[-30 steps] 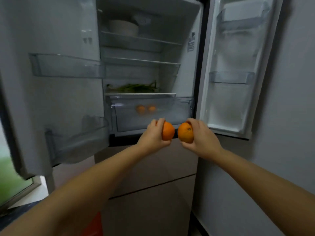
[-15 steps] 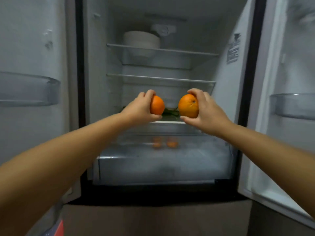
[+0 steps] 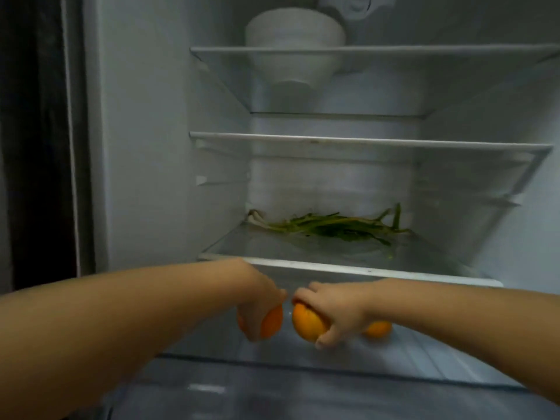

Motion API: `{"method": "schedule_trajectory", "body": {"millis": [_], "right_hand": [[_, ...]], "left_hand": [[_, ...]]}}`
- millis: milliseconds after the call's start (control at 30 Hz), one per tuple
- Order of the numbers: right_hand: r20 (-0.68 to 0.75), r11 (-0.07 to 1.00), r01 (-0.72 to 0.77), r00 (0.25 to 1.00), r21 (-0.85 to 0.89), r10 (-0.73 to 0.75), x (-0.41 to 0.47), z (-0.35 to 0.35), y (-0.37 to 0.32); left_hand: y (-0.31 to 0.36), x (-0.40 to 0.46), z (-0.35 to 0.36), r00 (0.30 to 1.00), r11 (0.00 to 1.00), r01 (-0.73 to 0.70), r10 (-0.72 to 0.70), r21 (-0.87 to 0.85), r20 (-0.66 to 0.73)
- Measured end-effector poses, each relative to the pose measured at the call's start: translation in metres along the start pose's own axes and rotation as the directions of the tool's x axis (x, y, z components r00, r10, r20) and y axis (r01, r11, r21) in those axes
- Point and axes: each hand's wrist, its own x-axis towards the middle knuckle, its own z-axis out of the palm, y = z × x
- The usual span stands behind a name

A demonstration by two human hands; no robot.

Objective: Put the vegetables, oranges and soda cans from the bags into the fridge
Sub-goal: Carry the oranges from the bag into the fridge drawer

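Both hands have gone down from shelf height into the drawer [image 3: 439,356]. The left hand [image 3: 260,301] grips one orange [image 3: 272,324], the right hand [image 3: 339,310] another orange [image 3: 307,324], beside a third orange [image 3: 378,328].

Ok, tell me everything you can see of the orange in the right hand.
The orange is round, bright orange, with a smooth, slightly glossy peel and no visible stem or leaf. The right hand grips it from above, fingers curled round its right side and covering part of it. It is held low inside the open crisper drawer, below the glass shelf; whether it touches the drawer floor cannot be told. It sits close beside the orange in the left hand, with a narrow gap between them.
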Motion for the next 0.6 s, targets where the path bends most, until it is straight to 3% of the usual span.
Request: {"method": "schedule_trajectory", "body": {"millis": [133,267,400,600], "right_hand": [[-0.007,0.999,0.034,0.999,0.011,-0.034,0.042,0.017,0.012],[0.002,0.999,0.033,0.999,0.023,-0.033,0.071,0.04,0.02],[-0.083,0.996,0.006,0.997,0.084,0.001,0.08,0.057,0.023],[-0.091,0.996,-0.084,0.992,-0.023,0.082,0.079,0.055,0.016]], "left_hand": [[-0.011,0.05,0.021,0.982,0.996,-0.084,0.075,0.044,0.173],[-0.015,0.077,0.037,0.972,0.983,-0.157,0.135,0.099,0.193],[-0.027,0.095,0.044,0.99,0.993,-0.12,0.118,0.011,0.073],[-0.041,0.095,0.05,0.986,0.997,0.009,0.003,-0.072,0.169]]}}
